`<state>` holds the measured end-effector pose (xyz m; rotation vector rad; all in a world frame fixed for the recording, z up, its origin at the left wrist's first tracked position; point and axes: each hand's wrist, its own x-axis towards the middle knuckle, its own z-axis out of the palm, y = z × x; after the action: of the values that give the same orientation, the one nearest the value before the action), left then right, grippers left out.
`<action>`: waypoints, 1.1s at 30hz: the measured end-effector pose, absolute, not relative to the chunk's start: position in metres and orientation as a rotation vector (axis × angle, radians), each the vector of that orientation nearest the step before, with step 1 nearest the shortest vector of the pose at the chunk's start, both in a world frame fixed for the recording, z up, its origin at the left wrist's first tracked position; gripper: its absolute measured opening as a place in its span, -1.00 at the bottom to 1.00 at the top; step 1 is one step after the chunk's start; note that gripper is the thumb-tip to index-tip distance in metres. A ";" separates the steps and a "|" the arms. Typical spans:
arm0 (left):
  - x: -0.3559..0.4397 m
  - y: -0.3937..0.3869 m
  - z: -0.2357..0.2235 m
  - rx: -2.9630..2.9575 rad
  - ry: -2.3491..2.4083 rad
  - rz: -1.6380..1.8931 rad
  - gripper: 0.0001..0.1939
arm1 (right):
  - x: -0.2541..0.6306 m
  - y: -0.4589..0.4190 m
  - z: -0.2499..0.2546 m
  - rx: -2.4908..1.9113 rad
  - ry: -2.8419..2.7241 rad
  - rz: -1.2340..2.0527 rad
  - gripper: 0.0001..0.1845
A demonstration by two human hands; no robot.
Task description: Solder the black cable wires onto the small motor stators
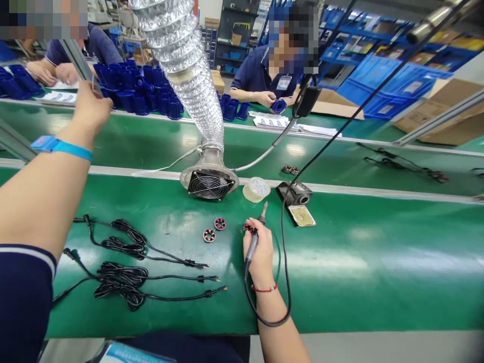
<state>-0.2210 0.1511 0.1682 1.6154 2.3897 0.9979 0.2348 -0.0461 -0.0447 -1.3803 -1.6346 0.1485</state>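
My right hand (260, 252) is closed round a soldering iron (252, 247) whose tip points away from me. At its fingertips is a small motor stator (248, 228) with red windings, partly covered by the fingers. Left of it, two more stators (215, 230) lie on the green bench. My left hand (91, 107) is raised far forward at the upper left, beside a slanted metal post (75, 55). Its fingers are pinched together; what they hold, if anything, I cannot make out. Several coiled black cables (124, 272) with bared wire ends lie at the left.
A fan-fronted fume duct (212, 184) hangs over the bench's back edge. Near it are a tub (256, 190) and a soldering-iron stand (298, 194) with a yellow sponge (302, 216). The iron's cord loops over my right wrist. Two people sit opposite among blue housings (132, 91).
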 end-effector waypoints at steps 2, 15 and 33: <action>-0.228 0.133 0.168 1.616 2.398 0.938 -0.25 | 0.232 -0.048 -0.044 -1.370 -1.658 0.173 -0.70; -0.210 0.109 0.076 1.356 2.474 0.768 -0.54 | 0.224 -0.050 -0.044 -1.319 -1.748 0.173 -0.70; -0.109 -0.001 0.055 1.532 1.241 0.185 -0.52 | 0.206 -0.056 -0.041 -1.253 -1.894 0.380 -0.57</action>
<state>-0.1091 -0.0005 0.0546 1.5322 1.2414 0.1846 0.2065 -0.0562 -0.0408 -1.2535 -1.8944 0.3796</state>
